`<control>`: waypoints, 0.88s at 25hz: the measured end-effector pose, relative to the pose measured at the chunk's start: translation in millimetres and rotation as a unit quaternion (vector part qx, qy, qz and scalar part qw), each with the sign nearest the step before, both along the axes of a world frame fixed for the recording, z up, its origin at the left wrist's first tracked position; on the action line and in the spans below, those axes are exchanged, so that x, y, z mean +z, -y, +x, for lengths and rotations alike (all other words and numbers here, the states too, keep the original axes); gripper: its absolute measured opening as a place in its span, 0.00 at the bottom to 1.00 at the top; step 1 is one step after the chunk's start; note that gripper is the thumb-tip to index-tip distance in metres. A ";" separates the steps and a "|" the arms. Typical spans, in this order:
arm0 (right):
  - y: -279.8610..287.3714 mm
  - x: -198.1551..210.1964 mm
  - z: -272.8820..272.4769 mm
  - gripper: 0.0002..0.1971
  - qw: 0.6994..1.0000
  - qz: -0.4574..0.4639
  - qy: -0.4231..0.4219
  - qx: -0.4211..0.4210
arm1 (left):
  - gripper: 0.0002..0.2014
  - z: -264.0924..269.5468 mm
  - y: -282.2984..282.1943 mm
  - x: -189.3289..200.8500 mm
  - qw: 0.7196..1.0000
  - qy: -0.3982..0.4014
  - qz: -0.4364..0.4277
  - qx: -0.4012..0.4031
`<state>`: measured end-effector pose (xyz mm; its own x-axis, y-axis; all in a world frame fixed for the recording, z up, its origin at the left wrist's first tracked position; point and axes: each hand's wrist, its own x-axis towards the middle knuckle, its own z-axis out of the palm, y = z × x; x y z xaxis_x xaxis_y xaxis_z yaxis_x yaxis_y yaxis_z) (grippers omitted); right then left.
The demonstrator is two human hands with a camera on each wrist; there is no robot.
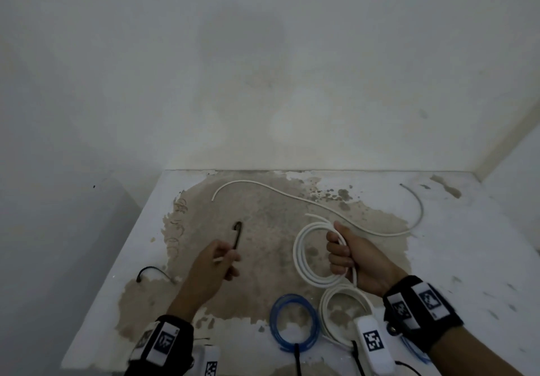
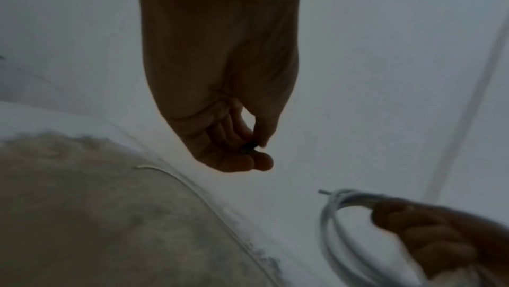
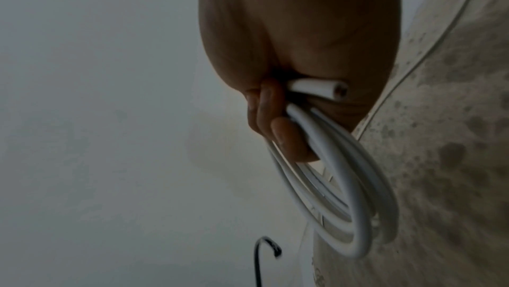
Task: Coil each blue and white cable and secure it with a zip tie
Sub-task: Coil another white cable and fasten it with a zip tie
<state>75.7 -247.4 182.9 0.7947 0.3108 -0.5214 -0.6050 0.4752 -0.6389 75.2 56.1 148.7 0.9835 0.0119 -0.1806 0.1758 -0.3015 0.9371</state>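
Starting closest to the person, a blue coil (image 1: 294, 321) and a white coil (image 1: 344, 317) are lying side by side on the table (image 1: 467, 258). A dark tie seems to be sitting at the near edge of each one, so they look done, but it is hard to be sure. Just past the white coil, the right hand (image 1: 355, 258) is holding up a held coil (image 1: 312, 254) of white cable, with its fingers (image 3: 286, 137) curled tight around the loops. A short cut end is sticking out of the fist. To the left of the held coil, the left hand (image 1: 211, 270) is pinching the bottom of a black zip tie (image 1: 237, 235) between thumb and fingertips, and the tie is standing up with its top end hooked over. A spare black tie (image 1: 152, 272) is lying on the table further left of the held coil. Past the held coil, near the wall (image 1: 263, 68), a long loose white cable (image 1: 321, 206) is lying uncoiled. So the tying step is just starting for the held coil. Next, the tie probably needs to go through the middle of the loops, wrap around them and be pulled snug. The right hand should be squeezing all the while, or the stiff loops could spring open.
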 end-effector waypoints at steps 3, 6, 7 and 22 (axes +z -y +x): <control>5.5 8.3 2.1 0.22 0.998 -0.057 0.030 -0.017 | 0.06 2.6 47.4 27.3 0.992 0.005 -0.009 -0.122; 17.0 15.1 0.9 0.23 0.994 -0.093 0.050 -0.027 | 0.17 2.4 78.1 38.6 0.982 0.028 0.072 -0.174; 21.2 16.7 0.4 0.23 0.993 -0.103 0.056 -0.027 | 0.19 3.5 86.3 41.0 0.978 0.038 0.095 -0.180; 22.0 26.2 -22.0 0.20 0.752 -0.518 0.407 0.020 | 0.16 21.5 133.5 79.3 0.979 -0.103 0.080 -0.156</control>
<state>53.7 -269.4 209.1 0.9824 0.1050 0.1546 0.1869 -0.5399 -0.8207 96.7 -77.4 228.0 0.8865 -0.2384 -0.3966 0.2327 -0.5110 0.8275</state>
